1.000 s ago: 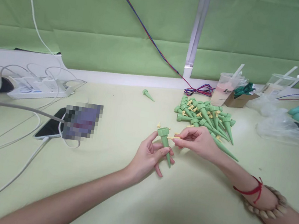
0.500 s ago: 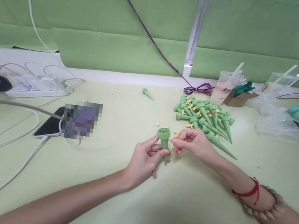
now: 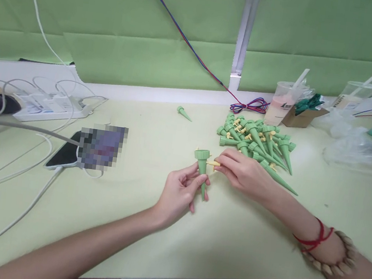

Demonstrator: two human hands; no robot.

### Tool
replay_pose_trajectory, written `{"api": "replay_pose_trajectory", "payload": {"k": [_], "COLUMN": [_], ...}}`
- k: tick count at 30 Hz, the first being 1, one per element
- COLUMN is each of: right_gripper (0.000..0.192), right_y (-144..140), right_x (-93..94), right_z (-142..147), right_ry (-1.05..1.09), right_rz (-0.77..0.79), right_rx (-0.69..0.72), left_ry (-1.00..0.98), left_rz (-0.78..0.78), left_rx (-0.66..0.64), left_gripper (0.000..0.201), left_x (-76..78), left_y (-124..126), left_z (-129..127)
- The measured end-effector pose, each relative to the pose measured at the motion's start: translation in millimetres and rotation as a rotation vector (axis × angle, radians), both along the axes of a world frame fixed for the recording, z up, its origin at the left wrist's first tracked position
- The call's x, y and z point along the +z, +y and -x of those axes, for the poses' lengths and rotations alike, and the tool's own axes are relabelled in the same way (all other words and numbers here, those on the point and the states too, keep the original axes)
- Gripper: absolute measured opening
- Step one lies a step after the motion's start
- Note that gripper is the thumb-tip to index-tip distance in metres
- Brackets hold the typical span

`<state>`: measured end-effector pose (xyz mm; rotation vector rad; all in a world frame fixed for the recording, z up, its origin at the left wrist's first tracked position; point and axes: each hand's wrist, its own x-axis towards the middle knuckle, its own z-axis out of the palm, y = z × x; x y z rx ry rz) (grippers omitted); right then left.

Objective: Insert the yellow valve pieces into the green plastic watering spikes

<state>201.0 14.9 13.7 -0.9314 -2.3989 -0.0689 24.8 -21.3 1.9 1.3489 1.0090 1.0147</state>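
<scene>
A green plastic watering spike [image 3: 202, 162], wide threaded mouth up and point down, is held upright in my left hand [image 3: 184, 190]. My right hand [image 3: 245, 173] pinches a small yellow valve [image 3: 214, 164], which lies sideways with its tip against or very near the spike's side, just below the collar; whether it enters a hole I cannot tell. Behind my right hand lies a pile of green spikes [image 3: 258, 140], several with yellow valves on them. A lone green spike [image 3: 184, 113] rests farther back on the table.
At the back right stand a drink cup [image 3: 280, 104], a small cardboard box [image 3: 301, 118] and another cup [image 3: 350, 100], with clear plastic bags [image 3: 357, 152] nearby. On the left are a phone [image 3: 64, 152], white cables and a power strip [image 3: 50, 106]. A coiled red-blue wire [image 3: 251, 105] lies behind the pile.
The spike's mouth has tipped away from view, so its side shows more. The yellow valve in my right hand is now plainly visible against the spike. The camera view has shifted slightly.
</scene>
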Motion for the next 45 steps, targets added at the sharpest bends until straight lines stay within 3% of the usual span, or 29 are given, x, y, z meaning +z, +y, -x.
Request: {"api": "replay_pose_trajectory", "payload": {"k": [3,6,14,17,19,22,26,31,41,45], "right_gripper": [0.026,0.024,0.031,0.034,0.034,0.022,0.021,0.019,0.021,0.023], "right_y": [-2.2,-5.7,-9.7,-10.5,-11.2,-11.7,-10.0,-6.3,-6.3,-8.5], "right_x": [-0.3,-3.0,-5.4,-4.7,-4.4,-5.3,-10.1,-13.3,-18.9,-23.3], "right_z": [1.5,6.1,12.2,14.2,15.0,14.3,12.2,11.5,21.1,22.5], "right_ry": [-0.015,0.081,0.446,0.535,0.488,0.379,0.322,0.221,0.097,0.169], "right_rz": [-0.036,0.062,0.702,0.862,0.760,0.458,0.114,-0.176,-0.372,-0.325], "right_rx": [0.007,0.026,0.104,0.153,0.070,-0.070,-0.054,-0.039,-0.040,-0.036], "left_ry": [0.050,0.115,0.302,0.289,0.218,0.121,0.093,0.011,0.144,0.178], "left_rz": [-0.018,-0.085,-0.318,-0.298,-0.215,-0.117,-0.069,-0.044,-0.261,-0.258], "left_rx": [0.019,0.035,0.098,0.093,0.054,0.034,0.071,0.064,0.109,0.078], "left_gripper": [0.031,0.024,0.013,0.014,0.016,0.024,0.033,0.035,0.029,0.031], "left_x": [0.3,-0.9,-3.9,-0.7,2.2,4.1,-0.2,-4.3,5.0,1.3], "left_y": [-3.8,-7.1,-2.0,3.8,5.9,6.0,4.0,2.9,-7.9,-8.4], "left_z": [-0.3,0.1,10.6,10.4,7.7,3.8,3.0,2.1,1.0,-0.3]}}
